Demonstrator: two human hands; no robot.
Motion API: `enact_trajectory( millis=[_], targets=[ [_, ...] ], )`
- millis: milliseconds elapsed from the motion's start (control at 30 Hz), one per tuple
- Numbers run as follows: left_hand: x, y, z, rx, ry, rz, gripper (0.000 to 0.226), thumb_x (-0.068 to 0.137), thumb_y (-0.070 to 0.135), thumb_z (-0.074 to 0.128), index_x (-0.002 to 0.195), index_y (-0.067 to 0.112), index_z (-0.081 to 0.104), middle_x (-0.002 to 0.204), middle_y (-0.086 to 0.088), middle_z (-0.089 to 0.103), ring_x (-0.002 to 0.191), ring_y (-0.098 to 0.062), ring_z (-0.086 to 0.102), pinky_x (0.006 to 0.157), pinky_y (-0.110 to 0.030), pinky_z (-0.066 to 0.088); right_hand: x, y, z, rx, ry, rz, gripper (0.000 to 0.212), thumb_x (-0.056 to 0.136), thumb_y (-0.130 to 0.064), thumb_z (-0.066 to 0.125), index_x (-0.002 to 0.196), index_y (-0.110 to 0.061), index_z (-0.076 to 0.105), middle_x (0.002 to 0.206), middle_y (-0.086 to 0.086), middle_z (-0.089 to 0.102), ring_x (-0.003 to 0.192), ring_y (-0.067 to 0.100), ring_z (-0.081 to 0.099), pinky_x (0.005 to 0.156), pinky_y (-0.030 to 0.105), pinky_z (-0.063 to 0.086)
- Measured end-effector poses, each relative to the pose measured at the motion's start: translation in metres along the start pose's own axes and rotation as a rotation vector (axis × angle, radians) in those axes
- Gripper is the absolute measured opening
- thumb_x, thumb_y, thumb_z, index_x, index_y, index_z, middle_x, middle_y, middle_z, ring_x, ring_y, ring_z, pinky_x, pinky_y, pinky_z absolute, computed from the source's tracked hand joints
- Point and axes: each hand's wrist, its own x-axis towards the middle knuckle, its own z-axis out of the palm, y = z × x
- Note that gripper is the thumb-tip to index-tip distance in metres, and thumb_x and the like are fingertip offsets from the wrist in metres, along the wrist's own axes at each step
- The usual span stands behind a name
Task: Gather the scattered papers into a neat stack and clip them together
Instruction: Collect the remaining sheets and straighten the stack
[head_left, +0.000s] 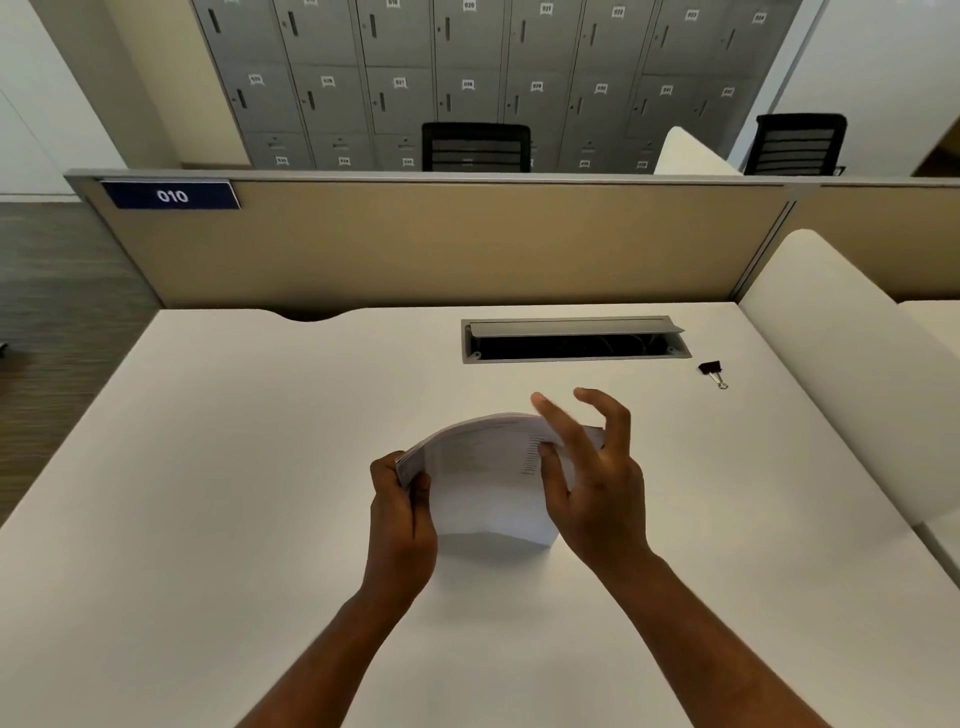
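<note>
A stack of white printed papers (488, 483) stands on its lower edge on the white desk (234, 467), bowed into an arch. My left hand (402, 514) pinches the stack's left edge. My right hand (592, 478) rests against the stack's right side, thumb on the front sheet, fingers spread and raised above the top edge. A black binder clip (712, 372) with silver handles lies on the desk far to the right, well apart from both hands.
An open grey cable tray (574, 340) is set into the desk behind the papers. A beige partition (441, 244) with a "010" label closes the back edge. A white side panel (852, 374) bounds the right. Lockers and black chairs stand beyond.
</note>
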Motion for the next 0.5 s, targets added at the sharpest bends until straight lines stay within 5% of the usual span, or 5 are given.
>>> enact_trajectory(
  millis=[133,200,267,400,500],
  targets=[
    [0.0,-0.003,0.0,0.001,0.011,-0.021,0.018,0.095,0.021,0.041,0.104,0.036,0.037,0.096,0.015,0.06,0.086,-0.001,0.061,0.063,-0.01,0.047,-0.006,0.004,0.006,0.122,0.034,0.038,0.068,0.09,-0.014,0.075,0.147,-0.036,0.046,0.144,0.004,0.044,0.106,-0.001,0.049,0.079,0.018,0.06],
    [0.0,-0.005,-0.001,-0.004,0.02,-0.028,0.017,0.095,0.02,0.041,0.103,0.035,0.037,0.096,0.012,0.06,0.085,0.0,0.061,0.063,-0.009,0.046,-0.013,0.008,0.012,0.386,0.073,0.228,0.082,0.085,-0.01,0.08,0.151,-0.031,0.037,0.143,-0.002,0.047,0.124,0.004,0.053,0.09,0.018,0.056],
    [0.001,-0.007,0.0,-0.007,0.035,-0.04,0.017,0.095,0.02,0.042,0.104,0.033,0.038,0.095,0.013,0.06,0.084,-0.001,0.061,0.063,-0.009,0.046,-0.019,0.011,0.019,0.661,0.005,0.492,0.088,0.082,-0.006,0.083,0.152,-0.027,0.033,0.138,-0.004,0.054,0.122,0.01,0.059,0.088,0.021,0.058],
    [0.003,-0.004,0.006,-0.016,0.07,-0.058,0.016,0.098,0.013,0.042,0.106,0.027,0.042,0.088,0.016,0.061,0.08,0.0,0.061,0.061,-0.008,0.044,-0.031,0.017,0.037,0.73,-0.149,0.798,0.021,0.091,-0.008,0.074,0.11,-0.014,0.068,0.101,0.001,0.074,0.101,0.025,0.07,0.077,0.029,0.056],
    [0.001,-0.001,0.007,-0.022,0.089,-0.016,0.017,0.095,0.014,0.041,0.105,0.027,0.042,0.086,0.024,0.061,0.076,0.0,0.061,0.058,-0.006,0.042,-0.04,0.017,0.039,0.72,-0.075,0.766,0.015,0.092,-0.006,0.071,0.104,-0.015,0.07,0.091,-0.008,0.075,0.088,0.008,0.07,0.072,0.018,0.053]
  ],
)
